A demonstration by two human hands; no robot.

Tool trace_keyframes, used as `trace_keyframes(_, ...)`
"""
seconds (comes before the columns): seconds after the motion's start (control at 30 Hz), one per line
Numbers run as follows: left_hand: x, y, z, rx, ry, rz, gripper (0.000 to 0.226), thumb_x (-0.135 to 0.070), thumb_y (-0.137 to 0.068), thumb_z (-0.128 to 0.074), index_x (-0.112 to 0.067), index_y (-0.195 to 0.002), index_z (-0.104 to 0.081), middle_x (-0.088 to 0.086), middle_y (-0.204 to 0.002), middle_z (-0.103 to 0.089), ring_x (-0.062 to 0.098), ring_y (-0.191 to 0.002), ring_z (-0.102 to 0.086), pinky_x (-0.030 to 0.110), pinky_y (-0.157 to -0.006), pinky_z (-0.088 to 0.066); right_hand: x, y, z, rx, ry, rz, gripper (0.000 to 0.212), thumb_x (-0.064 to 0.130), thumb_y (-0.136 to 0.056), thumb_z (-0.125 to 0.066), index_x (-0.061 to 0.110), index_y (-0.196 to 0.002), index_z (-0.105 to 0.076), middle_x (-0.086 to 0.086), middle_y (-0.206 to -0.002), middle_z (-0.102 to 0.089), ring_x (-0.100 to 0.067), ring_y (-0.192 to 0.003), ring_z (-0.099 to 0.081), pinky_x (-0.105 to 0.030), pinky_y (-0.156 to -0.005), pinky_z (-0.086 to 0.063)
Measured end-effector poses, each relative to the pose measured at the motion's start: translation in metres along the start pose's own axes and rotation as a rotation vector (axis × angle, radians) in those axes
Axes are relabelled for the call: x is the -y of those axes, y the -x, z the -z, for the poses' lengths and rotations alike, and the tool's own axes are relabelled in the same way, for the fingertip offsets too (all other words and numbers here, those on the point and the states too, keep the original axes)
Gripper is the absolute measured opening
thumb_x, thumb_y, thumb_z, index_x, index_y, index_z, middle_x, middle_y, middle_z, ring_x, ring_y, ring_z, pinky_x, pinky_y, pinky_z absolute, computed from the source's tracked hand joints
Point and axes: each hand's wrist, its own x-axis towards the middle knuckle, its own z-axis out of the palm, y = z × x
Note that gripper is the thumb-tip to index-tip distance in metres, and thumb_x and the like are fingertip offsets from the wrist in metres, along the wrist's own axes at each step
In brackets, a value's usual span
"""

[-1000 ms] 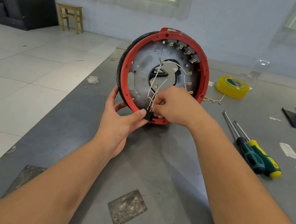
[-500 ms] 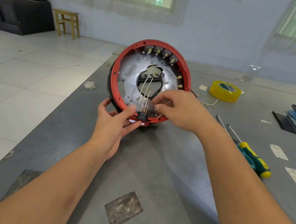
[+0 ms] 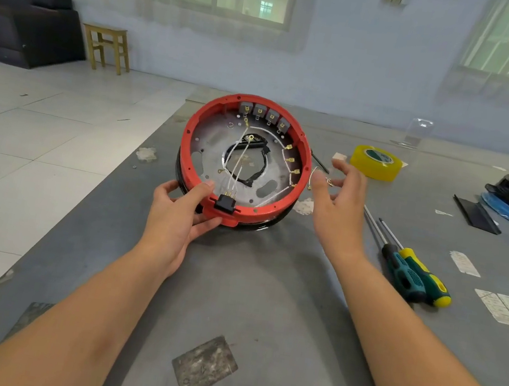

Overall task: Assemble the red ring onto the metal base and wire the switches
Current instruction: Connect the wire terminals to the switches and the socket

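While left hand grips red ring, lower black housing mostly hidden.

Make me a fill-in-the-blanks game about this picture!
1. The left hand grips the round plastic ring, coloured ____.
2. The open right hand holds ____.
3. The roll of tape is coloured ____.
4. Beside the right arm lie ____ screwdrivers.

Missing words: red; nothing; yellow; two

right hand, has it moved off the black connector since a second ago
Yes. The right hand left the black connector on the red ring and now hangs open, rightward, nearer the yellow tape.
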Motion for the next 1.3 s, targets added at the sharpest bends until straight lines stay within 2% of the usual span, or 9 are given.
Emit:
trace_keyframes(0.17, -0.007, -0.01, 0.012, -0.046, -0.193, -0.07, 0.072, -0.049, -0.077, -0.083, -0.016, -0.134, -0.054, 0.01, -0.105, -0.076, 0.022, -0.068, -0.069, 0.028, -0.05, -0.055, -0.011, -0.003, -0.01, 0.277, -0.353, -0.405, 0.094, 0.086, -0.072, -0.054, 0.031, -0.147, -0.045, 0.0, -0.145, -0.058, -0.022, -0.132, -0.057, -0.053, -0.115, -0.042)
trace_keyframes(0.3, -0.014, -0.013, 0.02, -0.002, -0.334, -0.116, 0.076, -0.064, -0.069, -0.075, -0.016, -0.125, -0.062, 0.016, -0.098, -0.071, 0.034, -0.073, -0.065, 0.03, -0.049, -0.046, -0.013, -0.001, -0.013, 0.352, -0.418, -0.452, 0.081, 0.092, -0.067, -0.06, 0.038, -0.127, -0.063, -0.012, -0.123, -0.07, -0.035, -0.116, -0.066, -0.061, -0.107, -0.047)
trace_keyframes(0.47, -0.017, -0.016, 0.024, 0.024, -0.41, -0.197, 0.058, -0.081, -0.07, -0.067, -0.026, -0.089, -0.072, -0.006, -0.058, -0.051, 0.013, -0.047, -0.042, 0.022, -0.042, -0.032, -0.017, -0.003, -0.008, 0.381, -0.504, -0.505, 0.058, 0.062, -0.079, -0.072, 0.024, -0.123, -0.063, -0.003, -0.103, -0.076, -0.028, -0.092, -0.072, -0.051, -0.088, -0.059)
trace_keyframes(0.57, -0.019, -0.014, 0.023, 0.037, -0.433, -0.228, 0.079, -0.091, -0.071, -0.061, -0.027, -0.116, -0.072, -0.001, -0.086, -0.072, 0.008, -0.071, -0.063, 0.033, -0.058, -0.053, -0.017, -0.001, -0.01, 0.35, -0.542, -0.572, 0.041, 0.051, -0.088, -0.068, 0.026, -0.12, -0.062, -0.001, -0.095, -0.075, -0.023, -0.081, -0.073, -0.041, -0.071, -0.063)
trace_keyframes(0.63, -0.017, -0.013, 0.019, 0.018, -0.408, -0.214, 0.097, -0.087, -0.074, -0.061, -0.024, -0.147, -0.054, 0.01, -0.131, -0.07, 0.018, -0.103, -0.067, 0.047, -0.085, -0.054, -0.012, 0.001, -0.013, 0.275, -0.576, -0.648, 0.038, 0.047, -0.094, -0.064, 0.026, -0.125, -0.059, -0.001, -0.097, -0.076, -0.021, -0.081, -0.074, -0.036, -0.065, -0.062)
trace_keyframes(0.8, -0.002, 0.004, -0.005, 0.118, -0.009, -0.014, 0.102, -0.065, -0.083, -0.077, -0.028, -0.163, -0.026, 0.005, -0.151, -0.059, 0.023, -0.129, -0.064, 0.05, -0.112, -0.049, 0.004, 0.014, -0.028, 0.16, -0.762, -0.795, 0.044, 0.043, -0.098, -0.061, 0.023, -0.136, -0.051, -0.008, -0.122, -0.073, -0.026, -0.108, -0.072, -0.04, -0.078, -0.063)
trace_keyframes(1.0, 0.017, 0.02, -0.03, 0.239, 0.019, 0.097, 0.081, -0.051, -0.075, -0.082, -0.028, -0.144, -0.047, -0.004, -0.128, -0.075, 0.027, -0.111, -0.075, 0.047, -0.102, -0.055, 0.032, 0.047, -0.057, 0.068, -1.071, -0.784, 0.049, 0.018, -0.1, -0.06, 0.022, -0.145, -0.042, -0.013, -0.133, -0.068, -0.025, -0.12, -0.066, -0.043, -0.106, -0.052)
trace_keyframes(1.07, 0.017, 0.014, -0.026, 0.19, 0.026, 0.059, 0.065, -0.038, -0.087, -0.081, -0.026, -0.14, -0.045, -0.003, -0.117, -0.079, 0.033, -0.108, -0.076, 0.051, -0.099, -0.057, 0.034, 0.057, -0.064, 0.123, -0.996, -0.752, 0.053, 0.013, -0.095, -0.062, 0.025, -0.141, -0.039, -0.012, -0.128, -0.068, -0.022, -0.111, -0.065, -0.039, -0.099, -0.052)
trace_keyframes(1.3, 0.0, -0.008, 0.007, 0.174, -0.019, -0.051, 0.051, -0.018, -0.094, -0.076, -0.025, -0.139, -0.053, 0.003, -0.104, -0.079, 0.035, -0.098, -0.077, 0.054, -0.082, -0.064, 0.024, 0.047, -0.049, 0.179, -0.569, -0.423, 0.103, 0.05, -0.071, -0.078, 0.037, -0.152, -0.016, 0.025, -0.122, -0.068, -0.005, -0.123, -0.061, -0.043, -0.116, -0.042)
